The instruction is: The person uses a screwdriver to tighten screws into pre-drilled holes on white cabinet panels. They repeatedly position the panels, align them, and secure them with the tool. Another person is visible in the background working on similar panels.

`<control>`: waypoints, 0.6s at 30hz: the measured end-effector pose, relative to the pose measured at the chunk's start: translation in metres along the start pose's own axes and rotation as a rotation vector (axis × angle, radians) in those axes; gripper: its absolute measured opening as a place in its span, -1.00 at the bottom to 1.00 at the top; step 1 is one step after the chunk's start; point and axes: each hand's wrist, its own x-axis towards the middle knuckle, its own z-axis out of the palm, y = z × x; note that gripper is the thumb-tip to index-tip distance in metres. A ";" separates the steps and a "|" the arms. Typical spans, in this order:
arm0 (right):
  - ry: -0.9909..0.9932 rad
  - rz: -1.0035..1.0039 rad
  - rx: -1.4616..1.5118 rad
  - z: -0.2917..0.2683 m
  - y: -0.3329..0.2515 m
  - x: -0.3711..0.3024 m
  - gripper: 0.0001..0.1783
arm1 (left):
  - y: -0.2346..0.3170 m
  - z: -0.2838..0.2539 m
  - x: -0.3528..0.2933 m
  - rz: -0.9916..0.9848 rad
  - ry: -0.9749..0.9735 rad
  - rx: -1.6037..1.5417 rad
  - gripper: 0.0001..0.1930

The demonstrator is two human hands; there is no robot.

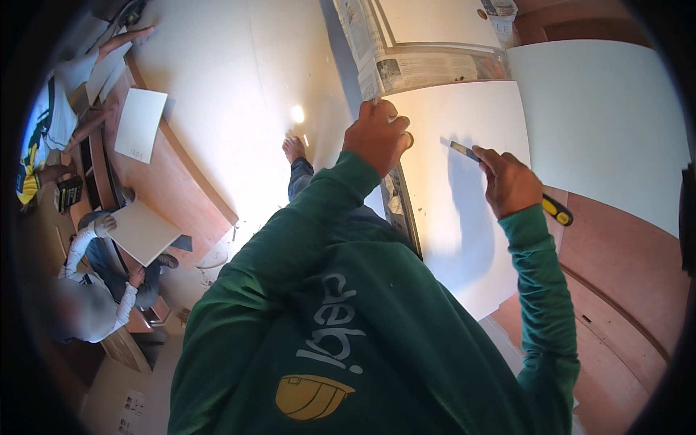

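A white panel (pixel 464 203) lies in front of me. My left hand (pixel 375 138) is closed at its left edge, fingers curled; what they hold, if anything, is hidden. Beside its thumb shows a small brown round spot (pixel 409 140), like a hole in the panel. My right hand (pixel 510 183) grips a flat-bladed hand tool (pixel 558 209) with a yellow and black handle, perhaps a chisel. The blade points left over the panel, toward my left hand, and a shadow falls below it. Whether the tip touches the surface I cannot tell.
Another white panel (pixel 435 22) lies beyond, on newspaper (pixel 428 69). A large pale panel (pixel 602 123) is at right, above reddish-brown wooden furniture (pixel 616 268). At left, a seated person (pixel 101 290) holds a white board (pixel 145 230); another person's arms reach near a wooden piece (pixel 174 167).
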 end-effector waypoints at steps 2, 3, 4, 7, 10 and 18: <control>0.039 0.044 0.096 0.006 -0.005 -0.008 -0.74 | 0.002 0.002 0.004 0.045 -0.049 0.095 -0.71; 0.054 0.069 0.135 0.011 -0.006 -0.013 -0.73 | 0.004 0.003 0.003 0.067 -0.090 0.128 -0.73; 0.069 0.093 0.174 0.014 -0.007 -0.018 -0.73 | 0.005 0.004 0.002 0.088 -0.131 0.162 -0.74; 0.040 0.154 0.230 0.011 -0.006 -0.026 -0.70 | -0.002 0.006 -0.007 0.154 0.049 0.102 -0.80; 0.030 0.142 0.245 0.014 0.001 -0.030 -0.68 | 0.004 -0.003 -0.046 0.311 -0.154 -0.099 -0.79; -0.064 -0.060 0.073 0.014 -0.028 0.014 -0.85 | 0.080 -0.008 -0.062 0.382 -0.430 -0.633 -0.64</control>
